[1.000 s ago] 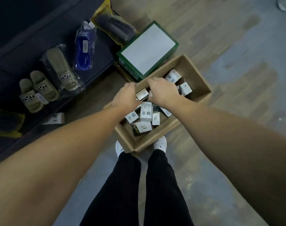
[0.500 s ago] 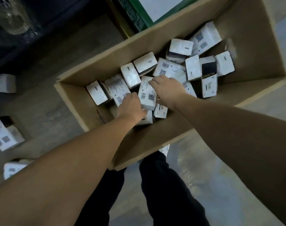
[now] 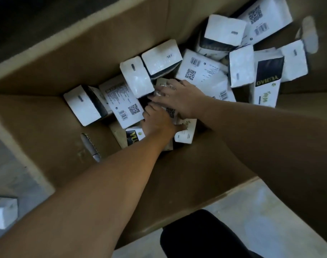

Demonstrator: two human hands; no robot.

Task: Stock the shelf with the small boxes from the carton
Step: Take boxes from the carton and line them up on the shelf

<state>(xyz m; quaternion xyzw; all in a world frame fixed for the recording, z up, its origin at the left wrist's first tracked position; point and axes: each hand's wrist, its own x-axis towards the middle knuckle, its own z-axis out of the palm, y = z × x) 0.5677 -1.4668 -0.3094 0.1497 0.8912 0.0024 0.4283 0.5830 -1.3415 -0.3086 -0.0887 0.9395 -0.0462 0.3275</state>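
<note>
The open brown carton (image 3: 65,58) fills the view, and several small white boxes with barcodes and black-and-yellow labels lie jumbled inside. Both of my hands reach down into it and meet on one small box (image 3: 170,111), of which only a strip with a QR code shows between them. My left hand (image 3: 157,121) curls over its near end. My right hand (image 3: 181,97) lies across its far end with the fingers spread over the top. Other boxes (image 3: 125,103) (image 3: 201,71) crowd right against the hands.
Another small white box (image 3: 2,213) lies on the grey floor outside the carton at the lower left. My dark trouser leg (image 3: 200,237) stands against the carton's near wall. A dark shelf edge (image 3: 19,19) runs along the top left.
The camera has dropped much closer to the carton. Both hands have closed in from either side onto the same small box.
</note>
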